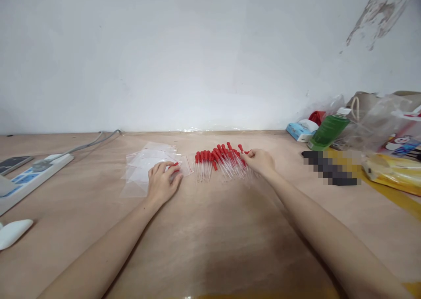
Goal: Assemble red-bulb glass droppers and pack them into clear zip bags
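Glass droppers with red rubber bulbs lie in two groups on the table: a tidy row (204,158) at the middle and a looser pile (230,160) to its right. My right hand (263,162) is at the right end of the pile, thumb and forefinger pinched on a dropper there. My left hand (162,181) rests over the clear zip bags (140,163), fingers curled, with the red bulb of a dropper (175,163) showing at its fingertips; the rest of that dropper is hidden. One bag with a red seal line (188,163) sticks out right of this hand.
On the left are a white power strip (55,160) with a grey cable, a phone (15,163) and a white object (15,233). A green bottle (330,130), a blue tissue pack (297,132) and plastic bags (371,119) crowd the right. A wall stands behind.
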`<state>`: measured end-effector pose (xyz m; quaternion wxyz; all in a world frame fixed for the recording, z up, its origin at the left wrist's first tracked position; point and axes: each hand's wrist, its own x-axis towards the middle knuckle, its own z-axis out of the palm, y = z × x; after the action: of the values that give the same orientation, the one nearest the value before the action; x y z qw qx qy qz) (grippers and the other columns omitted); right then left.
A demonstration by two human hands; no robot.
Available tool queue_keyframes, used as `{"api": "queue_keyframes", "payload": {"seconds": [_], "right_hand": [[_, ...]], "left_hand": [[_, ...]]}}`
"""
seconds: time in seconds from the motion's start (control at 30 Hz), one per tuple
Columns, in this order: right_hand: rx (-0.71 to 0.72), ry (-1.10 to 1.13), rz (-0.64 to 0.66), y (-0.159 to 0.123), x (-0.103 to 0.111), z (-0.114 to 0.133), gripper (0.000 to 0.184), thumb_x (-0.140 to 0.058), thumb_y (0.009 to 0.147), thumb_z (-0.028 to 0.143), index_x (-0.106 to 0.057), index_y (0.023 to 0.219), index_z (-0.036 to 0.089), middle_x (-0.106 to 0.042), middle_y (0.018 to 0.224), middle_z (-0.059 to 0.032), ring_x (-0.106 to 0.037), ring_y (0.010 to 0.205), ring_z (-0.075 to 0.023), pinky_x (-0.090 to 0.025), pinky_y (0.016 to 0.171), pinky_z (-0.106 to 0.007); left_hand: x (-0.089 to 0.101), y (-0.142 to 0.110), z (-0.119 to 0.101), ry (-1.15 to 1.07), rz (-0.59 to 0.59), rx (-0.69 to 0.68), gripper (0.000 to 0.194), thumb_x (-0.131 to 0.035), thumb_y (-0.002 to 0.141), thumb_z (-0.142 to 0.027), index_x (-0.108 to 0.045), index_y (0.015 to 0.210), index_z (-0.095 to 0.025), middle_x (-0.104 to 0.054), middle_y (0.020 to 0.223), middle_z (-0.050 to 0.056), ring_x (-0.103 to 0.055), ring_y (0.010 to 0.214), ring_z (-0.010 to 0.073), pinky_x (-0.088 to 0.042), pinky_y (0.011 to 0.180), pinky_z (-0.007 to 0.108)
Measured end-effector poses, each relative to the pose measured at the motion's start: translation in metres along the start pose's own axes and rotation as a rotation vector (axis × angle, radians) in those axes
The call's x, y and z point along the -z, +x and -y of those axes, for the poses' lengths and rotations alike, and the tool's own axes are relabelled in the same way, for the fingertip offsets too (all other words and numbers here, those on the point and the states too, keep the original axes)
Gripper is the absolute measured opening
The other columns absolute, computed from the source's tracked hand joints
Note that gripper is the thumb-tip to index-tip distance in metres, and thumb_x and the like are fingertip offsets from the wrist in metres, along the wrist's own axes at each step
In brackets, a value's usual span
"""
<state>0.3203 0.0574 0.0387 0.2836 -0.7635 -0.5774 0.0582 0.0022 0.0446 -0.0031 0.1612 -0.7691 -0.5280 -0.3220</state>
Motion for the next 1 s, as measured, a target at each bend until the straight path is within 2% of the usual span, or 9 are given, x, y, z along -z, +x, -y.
{"api": "queue_keyframes", "payload": {"seconds": [0.13, 0.23, 0.3, 0.33, 0.43, 0.5, 0.57, 0.83, 1.0], "right_hand": [[-0.004, -0.054, 0.054, 0.002, -0.018, -0.007, 0.033, -0.049, 0.071, 0.048, -0.055, 0.054, 0.021, -0.061, 0.06, -0.001, -0.055, 0.064, -0.0185, -0.03, 0.063, -0.029], [0.064, -0.031, -0.038, -0.01, -0.022, -0.005, 0.034, -0.047, 0.074, 0.05, -0.055, 0.059, 0.02, -0.06, 0.061, -0.0003, -0.054, 0.063, -0.0172, -0.029, 0.067, -0.03], [0.223, 0.018, -0.045, -0.02, -0.02, 0.001, 0.03, -0.047, 0.075, 0.047, -0.056, 0.064, 0.02, -0.06, 0.062, -0.0002, -0.053, 0.063, -0.0156, -0.029, 0.067, -0.029], [0.348, 0.039, 0.003, -0.025, -0.018, 0.004, 0.029, -0.049, 0.075, 0.046, -0.057, 0.066, 0.02, -0.059, 0.063, 0.0, -0.053, 0.064, -0.015, -0.028, 0.067, -0.028], [0.756, 0.051, 0.266, -0.034, -0.014, 0.012, 0.03, -0.061, 0.066, 0.051, -0.06, 0.068, 0.021, -0.058, 0.065, 0.0009, -0.051, 0.07, -0.0151, -0.025, 0.07, -0.028], [0.901, 0.042, 0.391, -0.035, -0.014, 0.012, 0.034, -0.066, 0.06, 0.053, -0.06, 0.071, 0.022, -0.058, 0.067, 0.0015, -0.049, 0.074, -0.0157, -0.023, 0.07, -0.028], [0.928, 0.048, 0.42, -0.035, -0.016, 0.011, 0.037, -0.068, 0.058, 0.055, -0.06, 0.073, 0.022, -0.057, 0.068, 0.0018, -0.048, 0.075, -0.0158, -0.022, 0.07, -0.028], [0.862, 0.039, 0.217, -0.039, -0.032, 0.021, 0.037, -0.066, 0.063, 0.054, -0.053, 0.066, 0.019, -0.06, 0.069, 0.0007, -0.049, 0.073, -0.0157, -0.02, 0.072, -0.029], [0.857, 0.047, 0.202, -0.044, -0.035, 0.03, 0.036, -0.063, 0.066, 0.054, -0.054, 0.066, 0.019, -0.061, 0.07, 0.0006, -0.05, 0.074, -0.0157, -0.02, 0.073, -0.03]], "left_hand": [[-0.006, -0.001, 0.004, -0.055, 0.069, -0.007, 0.02, -0.052, 0.078, -0.029, -0.063, 0.092, -0.02, -0.056, 0.103, 0.007, -0.049, 0.096, 0.0238, -0.038, 0.083, 0.039], [-0.011, 0.0, 0.008, -0.136, 0.113, -0.007, 0.021, -0.049, 0.079, -0.027, -0.063, 0.091, -0.018, -0.058, 0.095, 0.007, -0.052, 0.091, 0.0219, -0.041, 0.082, 0.035], [-0.012, 0.001, 0.01, -0.163, 0.126, -0.004, 0.02, -0.047, 0.08, -0.026, -0.062, 0.09, -0.018, -0.059, 0.09, 0.007, -0.052, 0.089, 0.0221, -0.042, 0.082, 0.035], [-0.013, 0.002, 0.01, -0.173, 0.126, 0.0, 0.019, -0.046, 0.08, -0.024, -0.062, 0.09, -0.018, -0.059, 0.089, 0.006, -0.052, 0.089, 0.0222, -0.042, 0.082, 0.036], [-0.012, 0.003, 0.011, -0.216, 0.104, 0.022, 0.021, -0.043, 0.08, -0.019, -0.062, 0.089, -0.017, -0.06, 0.09, 0.007, -0.054, 0.088, 0.0215, -0.043, 0.081, 0.035], [-0.012, 0.003, 0.011, -0.24, 0.089, 0.041, 0.022, -0.042, 0.079, -0.016, -0.062, 0.088, -0.016, -0.059, 0.09, 0.008, -0.054, 0.087, 0.0208, -0.044, 0.08, 0.034], [-0.012, 0.003, 0.011, -0.241, 0.084, 0.056, 0.022, -0.042, 0.078, -0.015, -0.062, 0.087, -0.016, -0.059, 0.089, 0.007, -0.055, 0.086, 0.0205, -0.045, 0.079, 0.034], [-0.015, 0.003, 0.013, -0.14, 0.111, 0.091, 0.022, -0.045, 0.076, -0.016, -0.063, 0.089, -0.015, -0.061, 0.09, 0.008, -0.054, 0.085, 0.0225, -0.044, 0.079, 0.035], [-0.013, 0.003, 0.012, -0.115, 0.109, 0.104, 0.023, -0.045, 0.076, -0.016, -0.062, 0.091, -0.016, -0.061, 0.091, 0.008, -0.054, 0.085, 0.0232, -0.044, 0.079, 0.037]]}}
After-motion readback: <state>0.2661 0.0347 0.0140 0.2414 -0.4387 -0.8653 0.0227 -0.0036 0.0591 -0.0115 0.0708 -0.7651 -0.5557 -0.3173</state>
